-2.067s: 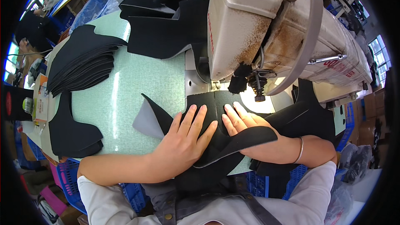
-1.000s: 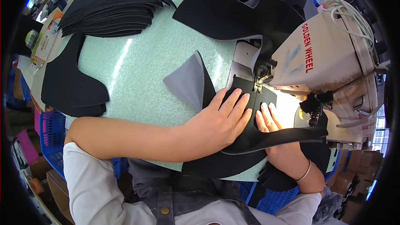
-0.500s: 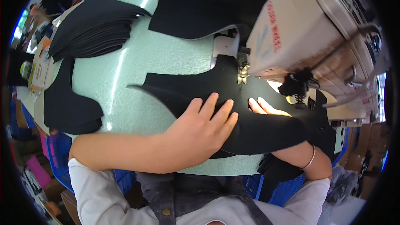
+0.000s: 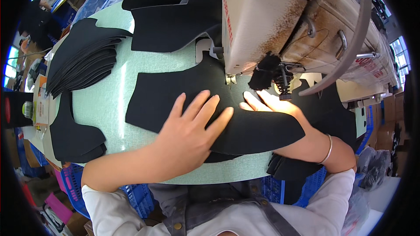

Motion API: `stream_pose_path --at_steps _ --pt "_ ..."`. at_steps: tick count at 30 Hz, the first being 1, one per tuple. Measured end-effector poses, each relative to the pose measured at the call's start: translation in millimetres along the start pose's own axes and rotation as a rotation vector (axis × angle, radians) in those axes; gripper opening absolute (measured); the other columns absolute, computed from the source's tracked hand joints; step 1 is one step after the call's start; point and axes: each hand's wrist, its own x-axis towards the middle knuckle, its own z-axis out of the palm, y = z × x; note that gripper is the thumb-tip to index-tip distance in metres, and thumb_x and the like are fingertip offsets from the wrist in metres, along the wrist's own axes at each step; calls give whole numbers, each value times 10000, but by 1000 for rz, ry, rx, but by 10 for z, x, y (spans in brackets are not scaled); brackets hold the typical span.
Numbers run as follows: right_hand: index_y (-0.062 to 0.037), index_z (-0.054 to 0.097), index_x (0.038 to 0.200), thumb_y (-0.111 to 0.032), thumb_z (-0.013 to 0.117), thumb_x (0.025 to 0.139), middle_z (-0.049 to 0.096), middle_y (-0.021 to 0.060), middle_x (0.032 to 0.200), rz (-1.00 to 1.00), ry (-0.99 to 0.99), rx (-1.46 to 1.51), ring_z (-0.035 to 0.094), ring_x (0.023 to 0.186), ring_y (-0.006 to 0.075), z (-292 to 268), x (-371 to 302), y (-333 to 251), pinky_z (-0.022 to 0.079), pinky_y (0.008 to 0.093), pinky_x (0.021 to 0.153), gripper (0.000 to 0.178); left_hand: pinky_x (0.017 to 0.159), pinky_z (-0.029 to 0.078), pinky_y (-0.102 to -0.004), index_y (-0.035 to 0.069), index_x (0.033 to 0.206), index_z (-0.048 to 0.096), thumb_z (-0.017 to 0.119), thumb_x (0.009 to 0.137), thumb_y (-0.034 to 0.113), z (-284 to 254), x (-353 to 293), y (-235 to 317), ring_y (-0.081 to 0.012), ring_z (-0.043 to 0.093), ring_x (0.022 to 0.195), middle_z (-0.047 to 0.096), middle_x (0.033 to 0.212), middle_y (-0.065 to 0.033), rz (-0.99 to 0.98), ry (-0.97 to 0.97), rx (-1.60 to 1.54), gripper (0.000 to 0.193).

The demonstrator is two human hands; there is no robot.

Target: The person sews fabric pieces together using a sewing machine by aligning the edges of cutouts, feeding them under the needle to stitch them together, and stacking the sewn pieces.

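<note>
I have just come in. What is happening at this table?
A person works at a sewing machine, both hands on a black fabric piece that reaches under the presser foot. The left hand rests on it with spread fingers. The right hand is near the foot, partly covered by a black flap. Left on the table lies a fanned stack of black pieces.

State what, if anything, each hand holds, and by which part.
The left hand grips nothing, resting spread on the black fabric panel. Whether the right hand grips cannot be told; the panel partly covers it.
</note>
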Motion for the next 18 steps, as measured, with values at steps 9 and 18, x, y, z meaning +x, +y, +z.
stream_pose_path --at_steps 9,18 --pt "0 612 1164 -50 596 777 606 177 1204 59 -198 78 593 1092 336 -89 14 47 500 376 927 390 1046 389 -543 53 1344 516 643 669 -33 155 25 -74 -432 436 1288 465 1356 -205 51 96 -64 693" --pt "-78 679 1032 -81 621 780 641 92 818 -114 37 -1 643 762 268 -110 81 343 517 372 661 259 1080 365 -478 112 1358 529 640 599 -118 71 127 -476 -350 424 1318 501 1354 -128 122 29 -152 800"
